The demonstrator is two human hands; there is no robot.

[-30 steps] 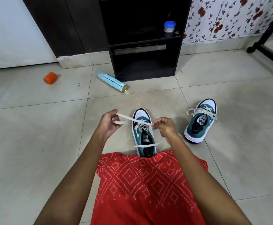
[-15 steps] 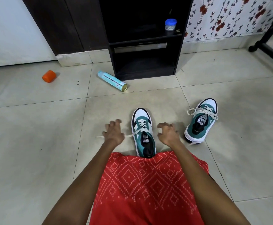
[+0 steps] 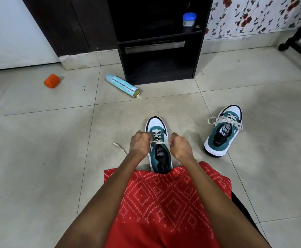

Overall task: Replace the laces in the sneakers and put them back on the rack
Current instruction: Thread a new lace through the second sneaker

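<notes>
Past our red patterned cloth [image 3: 164, 203], our left hand [image 3: 139, 145] and right hand [image 3: 180, 148] curl on either side of the near sneaker [image 3: 159, 153] on the floor [image 3: 38, 158]. Each pinches the white lace [image 3: 159, 141], taut across its tongue. The second sneaker [image 3: 224, 131], laced, stands well apart to the right. Beyond lie a spray can [image 3: 122, 85] and an orange cap [image 3: 51, 81], then the black rack [image 3: 160, 78], a blue-lidded jar [image 3: 189, 19] on its shelf.

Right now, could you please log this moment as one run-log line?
step: lacing near sneaker | left hand: pinches lace | right hand: pinches lace | far sneaker: laced, on floor
</notes>
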